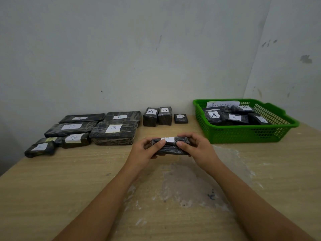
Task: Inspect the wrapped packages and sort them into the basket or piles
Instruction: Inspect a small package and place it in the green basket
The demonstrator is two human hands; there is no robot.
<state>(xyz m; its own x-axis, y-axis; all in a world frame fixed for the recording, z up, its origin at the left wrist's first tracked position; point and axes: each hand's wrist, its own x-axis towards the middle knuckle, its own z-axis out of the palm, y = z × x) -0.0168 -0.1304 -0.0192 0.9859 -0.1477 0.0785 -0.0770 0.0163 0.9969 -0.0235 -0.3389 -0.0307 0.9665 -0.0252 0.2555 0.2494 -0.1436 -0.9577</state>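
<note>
Both hands, left hand (145, 150) and right hand (194, 146), grip one black package (171, 146) by its ends at frame centre, probably under inspection; sorted piles (97, 127) sit middle left, green basket (246, 131) already part-filled at middle right

Black wrapped package (171, 148), white label up, held horizontal above table; others piled left, some in green basket (246, 134).

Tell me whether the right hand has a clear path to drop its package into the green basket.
Probably yes. The right hand shares the package with the left hand; the green basket sits just right of it, open-topped, nothing between, though the left must let go.
</note>
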